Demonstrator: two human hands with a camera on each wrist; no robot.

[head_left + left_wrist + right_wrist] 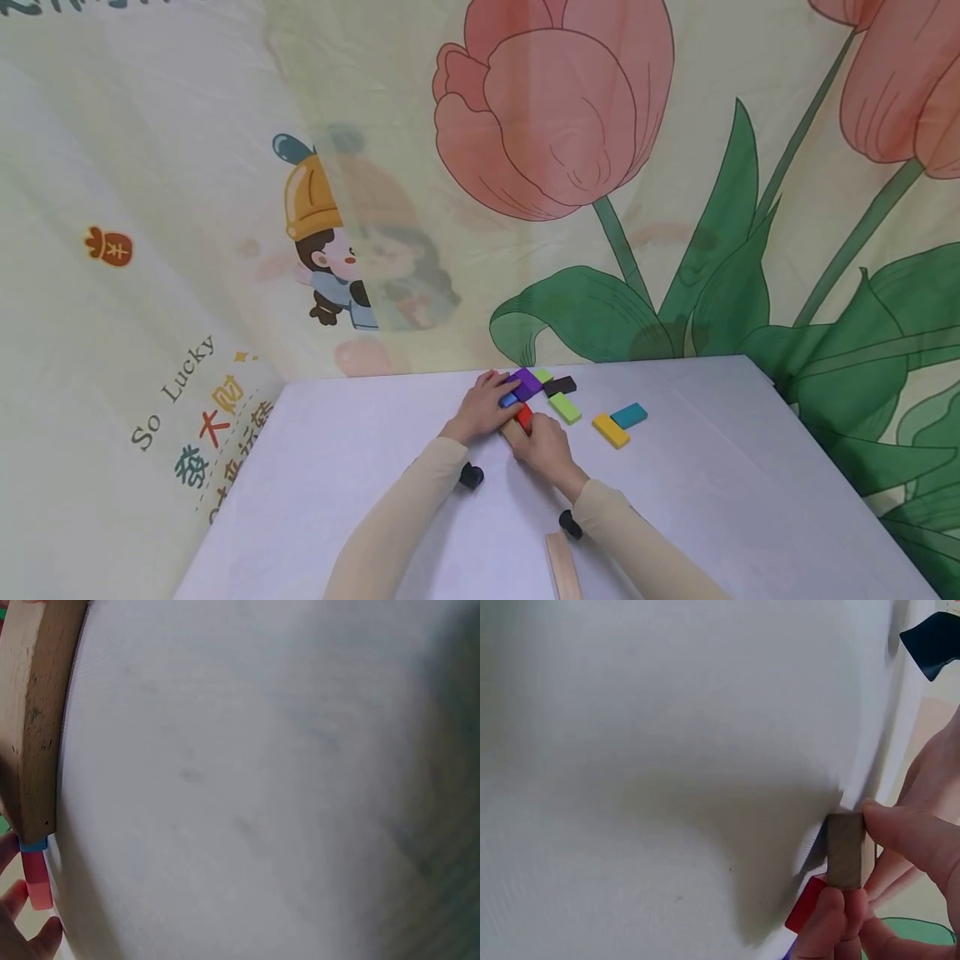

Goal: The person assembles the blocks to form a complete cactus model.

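Note:
My right hand (551,454) pinches a bare wooden block (845,851) between thumb and fingers; its square end faces the right wrist camera. A red block (525,414) lies against those fingers. On the left of the cluster, my left hand (483,408) reaches over with extended fingers beside a purple block (527,383) and a blue block (508,400). In the left wrist view, its fingertips (46,937) sit close to a pinkish-red block (37,885) at the end of the wooden block. Contact there is hard to make out.
Right of the cluster lie a black block (560,386), a lime block (565,408), a yellow block (611,431) and a teal block (628,415). A wooden strip (562,567) lies near the front of the white table (712,500). A printed cloth (375,167) hangs behind.

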